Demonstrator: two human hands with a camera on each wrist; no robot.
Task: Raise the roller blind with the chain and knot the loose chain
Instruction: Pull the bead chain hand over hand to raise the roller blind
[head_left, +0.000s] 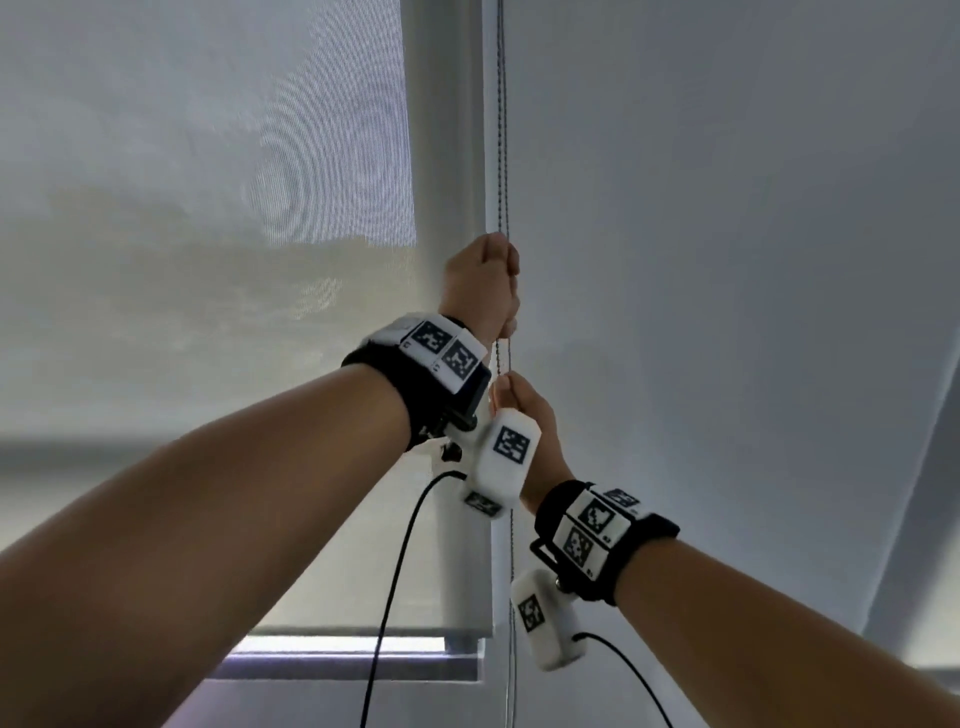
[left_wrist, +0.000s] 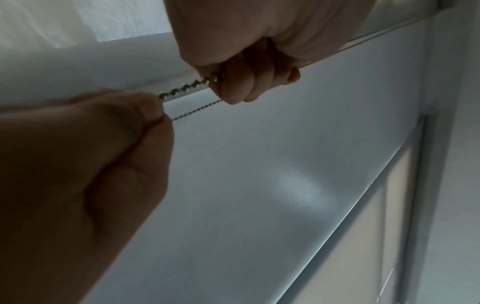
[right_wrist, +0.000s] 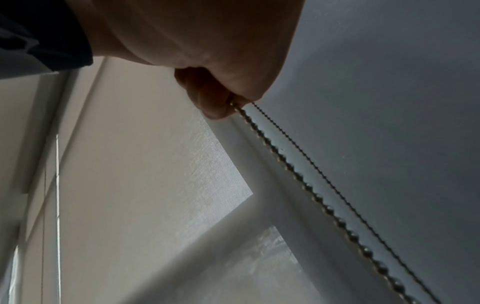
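Both hands are up on the bead chain (head_left: 502, 156), which hangs in 2 strands just to the right of the roller blind (head_left: 208, 260), along the white frame edge and in front of the pale wall (head_left: 727, 208). The left hand (head_left: 480, 283) is the higher one, its fingers curled into a fist around the chain. The right hand (head_left: 524, 415) sits just below it on the same chain, finger and thumb pinched together on a strand, the other fingers folded in. A short stretch of chain shows between the 2 hands.

From the left wrist view, the near hand (left_wrist: 85, 174) pinches the beads at its fingertips, and the other hand (left_wrist: 249, 67) closes over them further along; 1 strand of the chain (left_wrist: 187, 87) looks thick and close, the second thin and behind it. The right wrist view shows the hand (right_wrist: 207, 61) gripping the chain (right_wrist: 324, 205) where both strands run away from its curled fingers.

Below the hands the chain drops on past the blind's bottom bar (head_left: 363, 631), which hangs a little above the window sill (head_left: 353, 667), leaving a bright strip of glass between them. Each wrist carries a black band with white marker blocks, and black cables (head_left: 395, 571) trail down from them.
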